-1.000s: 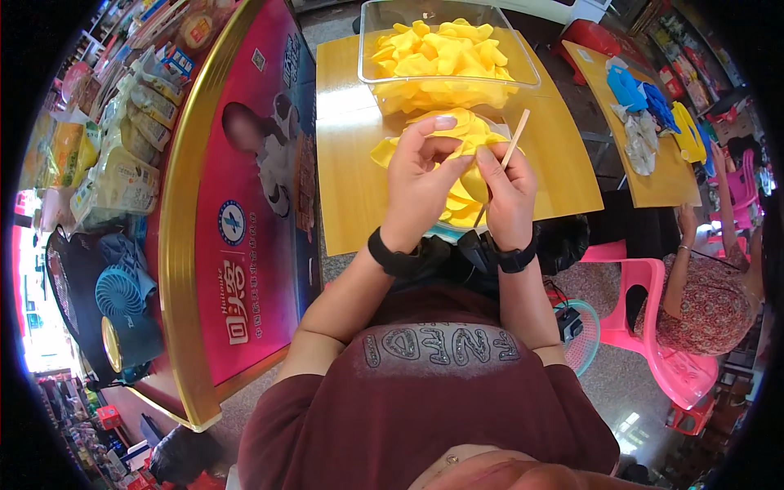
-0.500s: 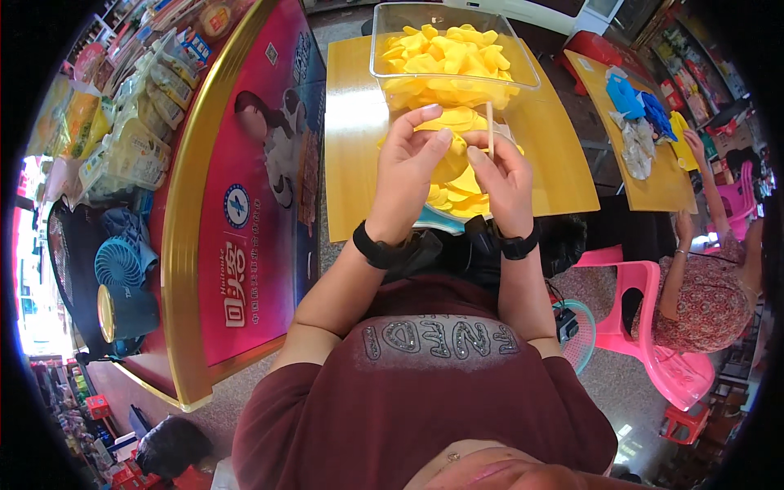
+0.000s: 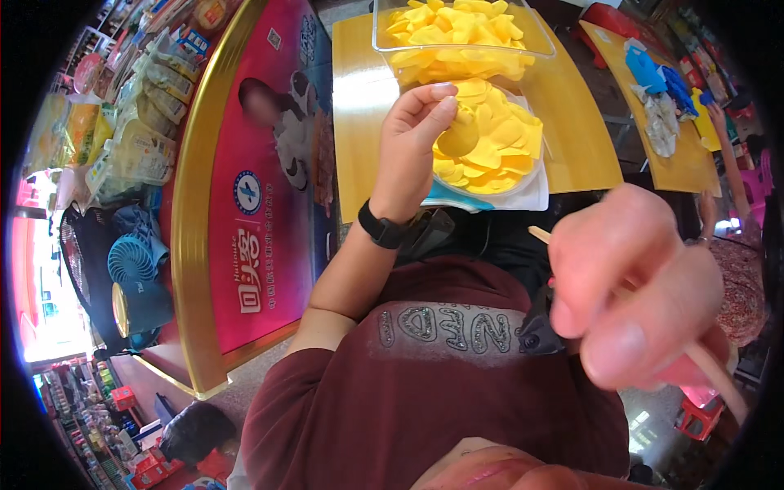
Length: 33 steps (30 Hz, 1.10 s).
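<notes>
Yellow, likely soft, light and easily bent: pinched a round piece (image 3: 459,139) by its edge, seemingly the best spot, in the left grip (image 3: 411,139), upper middle. Held a stick (image 3: 715,376) in the right grip (image 3: 637,286), lower right.

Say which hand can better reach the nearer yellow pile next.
Left hand, probably: beside that yellow pile, though pinching a yellow piece; the right hand is farther off, gripping a stick.

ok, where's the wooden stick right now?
Head view, right side: the wooden stick is in the right hand, close to the camera, lower and right of the nearer pile of yellow pieces.
</notes>
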Each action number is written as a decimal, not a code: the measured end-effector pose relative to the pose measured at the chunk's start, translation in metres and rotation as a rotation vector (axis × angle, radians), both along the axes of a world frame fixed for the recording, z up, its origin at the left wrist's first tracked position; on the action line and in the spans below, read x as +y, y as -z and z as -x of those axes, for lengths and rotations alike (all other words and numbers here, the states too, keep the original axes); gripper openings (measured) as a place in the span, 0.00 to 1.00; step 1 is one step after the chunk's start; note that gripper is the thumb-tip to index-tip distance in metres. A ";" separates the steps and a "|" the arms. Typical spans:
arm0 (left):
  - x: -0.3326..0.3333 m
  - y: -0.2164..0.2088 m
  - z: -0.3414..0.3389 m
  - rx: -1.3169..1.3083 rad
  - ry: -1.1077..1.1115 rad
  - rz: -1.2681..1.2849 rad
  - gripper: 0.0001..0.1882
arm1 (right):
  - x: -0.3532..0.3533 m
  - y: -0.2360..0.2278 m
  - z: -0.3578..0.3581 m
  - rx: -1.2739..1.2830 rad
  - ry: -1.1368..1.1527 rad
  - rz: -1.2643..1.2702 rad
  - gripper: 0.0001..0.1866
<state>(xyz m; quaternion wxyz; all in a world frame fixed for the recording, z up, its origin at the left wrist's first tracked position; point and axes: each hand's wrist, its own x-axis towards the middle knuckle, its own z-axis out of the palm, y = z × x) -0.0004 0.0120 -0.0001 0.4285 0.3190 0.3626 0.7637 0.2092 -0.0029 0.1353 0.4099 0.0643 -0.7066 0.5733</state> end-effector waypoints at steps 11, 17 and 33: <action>0.006 0.008 -0.003 -0.015 0.028 -0.018 0.09 | -0.002 -0.007 -0.005 -0.047 -0.060 0.071 0.09; 0.003 0.009 -0.003 -0.019 0.024 -0.006 0.08 | -0.015 -0.034 -0.019 -0.449 0.075 0.385 0.19; -0.004 -0.004 -0.003 -0.001 0.036 -0.038 0.09 | 0.023 0.009 -0.002 -0.044 0.008 -0.243 0.06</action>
